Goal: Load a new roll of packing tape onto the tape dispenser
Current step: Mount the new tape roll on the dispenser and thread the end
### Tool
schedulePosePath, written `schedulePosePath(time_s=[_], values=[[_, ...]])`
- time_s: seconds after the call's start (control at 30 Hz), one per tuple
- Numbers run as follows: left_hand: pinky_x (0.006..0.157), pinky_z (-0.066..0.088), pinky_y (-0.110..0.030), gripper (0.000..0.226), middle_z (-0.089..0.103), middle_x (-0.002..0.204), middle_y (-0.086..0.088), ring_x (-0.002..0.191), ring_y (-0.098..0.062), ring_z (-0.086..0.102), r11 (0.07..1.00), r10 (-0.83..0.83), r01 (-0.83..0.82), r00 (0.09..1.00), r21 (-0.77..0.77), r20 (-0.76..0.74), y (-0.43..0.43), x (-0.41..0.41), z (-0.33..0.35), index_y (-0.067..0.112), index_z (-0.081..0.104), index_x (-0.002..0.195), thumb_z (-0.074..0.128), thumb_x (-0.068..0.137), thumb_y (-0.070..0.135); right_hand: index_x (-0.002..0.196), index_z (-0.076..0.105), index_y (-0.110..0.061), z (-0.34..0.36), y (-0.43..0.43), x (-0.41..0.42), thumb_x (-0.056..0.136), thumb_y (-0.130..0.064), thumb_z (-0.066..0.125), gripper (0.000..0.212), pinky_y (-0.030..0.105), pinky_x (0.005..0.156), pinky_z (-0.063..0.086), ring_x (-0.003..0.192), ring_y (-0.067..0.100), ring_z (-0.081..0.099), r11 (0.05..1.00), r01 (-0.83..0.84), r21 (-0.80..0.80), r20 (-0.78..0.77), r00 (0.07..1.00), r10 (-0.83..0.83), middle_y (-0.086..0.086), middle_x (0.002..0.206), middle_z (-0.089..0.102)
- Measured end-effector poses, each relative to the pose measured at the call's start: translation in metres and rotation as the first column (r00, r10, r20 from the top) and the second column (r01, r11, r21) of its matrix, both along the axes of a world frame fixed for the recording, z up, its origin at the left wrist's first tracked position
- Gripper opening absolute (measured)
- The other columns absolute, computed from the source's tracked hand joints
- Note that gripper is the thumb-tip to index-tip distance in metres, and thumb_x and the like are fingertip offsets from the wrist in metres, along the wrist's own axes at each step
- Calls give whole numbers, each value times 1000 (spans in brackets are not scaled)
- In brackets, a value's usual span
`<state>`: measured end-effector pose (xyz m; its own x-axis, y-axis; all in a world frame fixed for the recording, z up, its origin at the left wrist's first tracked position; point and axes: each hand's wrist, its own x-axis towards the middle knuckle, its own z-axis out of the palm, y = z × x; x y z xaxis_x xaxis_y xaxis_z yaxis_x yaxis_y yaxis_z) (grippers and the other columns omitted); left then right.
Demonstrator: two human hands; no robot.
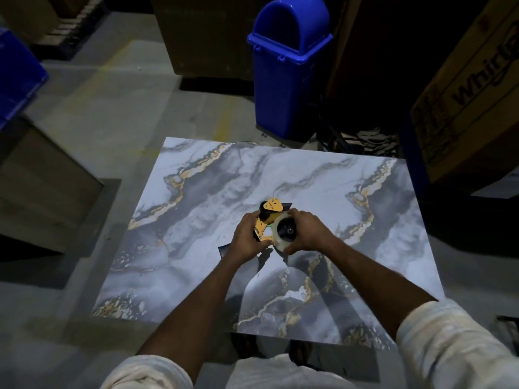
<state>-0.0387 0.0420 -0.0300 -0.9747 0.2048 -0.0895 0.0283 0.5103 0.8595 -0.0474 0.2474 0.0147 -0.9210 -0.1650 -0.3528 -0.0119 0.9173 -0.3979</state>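
Note:
Above the middle of the marble-patterned table [309, 175] I hold a yellow and black tape dispenser [266, 217]. My left hand [248, 237] grips the dispenser's frame from the left. A pale, translucent tape roll [283, 234] sits against the dispenser's right side, its dark core facing up at me. My right hand [307, 231] wraps around the roll from the right. The dispenser's handle is hidden under my hands.
A blue swing-lid bin [289, 68] stands on the floor beyond the table's far edge. A large printed cardboard box [471, 91] rises at the right. Brown boxes [42, 178] and a blue crate [16, 77] sit at the left. Grey floor surrounds the table.

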Motion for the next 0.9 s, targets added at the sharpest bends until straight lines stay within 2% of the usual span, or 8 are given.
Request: schedulePosePath(time_s=[0.1,0.33,0.4,0.53,0.67,0.7,0.8,0.9], values=[[91,55,-40,86,53,126,3,114,-19,58,1000,10,-10,999,-12,36,-2,1,-4,26,50,140,93,65,20,126,48,-18,-10,-7,6,41,-58,94,104,36,84,51,104,28,63,995,101,-2,4,995,-101,5,117,64],[87,44,-14,90,53,126,6,113,-9,54,1000,21,-20,999,-24,37,-3,4,-6,22,52,141,96,63,17,118,48,-23,-27,-9,18,41,-61,86,94,35,78,54,96,25,65,971,232,-51,-24,972,-233,1,109,63],[89,46,-17,92,55,130,4,116,-10,56,999,30,-29,999,-27,41,-4,5,-9,24,51,141,96,62,20,120,47,-24,-28,-9,20,40,-62,86,97,37,80,56,96,26,66,969,237,-63,-22,971,-239,1,110,62],[94,55,-33,92,58,131,5,115,-10,59,999,38,-38,998,-4,51,-4,5,-9,26,52,140,97,60,21,129,46,-23,-25,-10,27,49,-58,88,97,38,85,56,103,29,64,962,253,-101,-34,966,-257,5,119,59],[85,62,-39,97,61,125,7,109,-11,66,999,20,-24,994,36,111,-8,6,-4,31,51,136,100,53,20,144,38,-22,-26,-8,33,54,-54,91,109,40,93,53,115,31,59,961,239,-136,-36,969,-246,7,132,53],[80,63,-38,97,61,123,9,106,-10,66,998,10,-19,990,62,142,-10,7,-1,31,51,134,101,52,18,146,37,-23,-25,-6,34,53,-53,92,112,39,94,52,116,30,58,964,227,-139,-28,972,-233,7,134,52],[66,58,-17,94,59,113,16,94,8,64,993,10,-36,975,117,222,-16,13,7,29,50,135,101,57,17,149,36,-23,-23,2,32,54,-51,92,114,37,96,49,121,28,55,976,167,-139,-10,985,-170,6,138,51],[69,50,-8,88,62,112,17,99,2,63,993,23,-49,972,106,233,-19,19,4,25,55,134,100,59,33,151,36,-22,-20,7,31,55,-47,93,115,33,98,45,124,27,53,985,125,-120,9,992,-125,6,139,50]])
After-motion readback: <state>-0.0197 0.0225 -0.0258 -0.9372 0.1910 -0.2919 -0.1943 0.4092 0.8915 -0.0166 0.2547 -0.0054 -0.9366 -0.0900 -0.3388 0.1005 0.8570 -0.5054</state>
